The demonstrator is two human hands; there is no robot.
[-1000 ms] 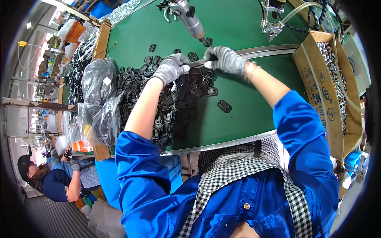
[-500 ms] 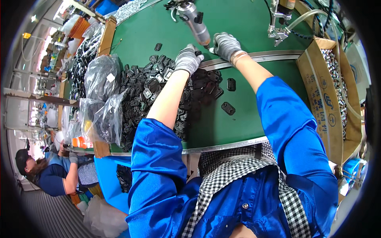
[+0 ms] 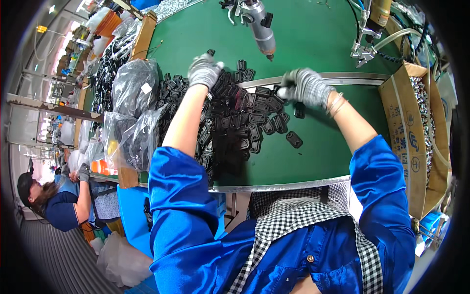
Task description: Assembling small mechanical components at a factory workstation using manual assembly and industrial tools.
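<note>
My left hand (image 3: 204, 71), in a grey knitted glove, is over the far edge of a heap of small black slotted plates (image 3: 257, 117). Its thumb stands apart from the fingers, and one loose plate (image 3: 210, 52) lies at its fingertips. My right hand (image 3: 306, 87), gloved alike and smeared by motion, is low over the metal rail (image 3: 347, 77) at the heap's right side. Dark plates show at its fingertips; whether it grips one is unclear. Beyond both hands a pneumatic screwdriver (image 3: 262, 32) hangs tip down, touched by neither.
A cardboard box (image 3: 399, 132) of small metal parts stands at the right, below a metal fixture with hoses (image 3: 364, 46). Plastic bags (image 3: 134, 93) lie along the wooden edge at left. Another person (image 3: 63, 196) works at far left beside a blue bin (image 3: 131, 215).
My hands have parted from beneath the screwdriver tip. The left moved leftward to the heap's far edge, the right down to its right side. More plates now lie spread toward the right.
</note>
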